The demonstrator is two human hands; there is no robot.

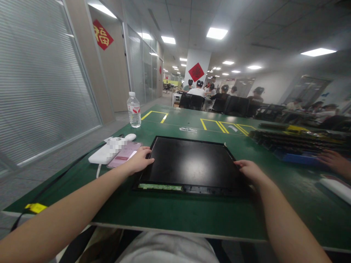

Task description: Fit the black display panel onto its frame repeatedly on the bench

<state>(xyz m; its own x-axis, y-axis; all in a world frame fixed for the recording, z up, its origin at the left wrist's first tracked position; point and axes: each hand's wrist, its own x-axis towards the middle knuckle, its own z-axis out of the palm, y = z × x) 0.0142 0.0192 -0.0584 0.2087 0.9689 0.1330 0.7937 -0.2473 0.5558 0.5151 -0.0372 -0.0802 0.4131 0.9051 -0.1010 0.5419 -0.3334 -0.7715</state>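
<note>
A black flat display panel (189, 162) lies face up on the green table (175, 212), with a green circuit strip (160, 186) along its near edge. My left hand (139, 159) grips the panel's left edge, fingers curled over it. My right hand (249, 170) holds the right edge the same way, fingers pressed against the frame.
A pink phone (124, 154) and a white device (106, 151) lie left of the panel, a water bottle (134, 109) behind them. Stacked parts (296, 140) and another person's hand (333, 160) are at the right. Seated people fill the background.
</note>
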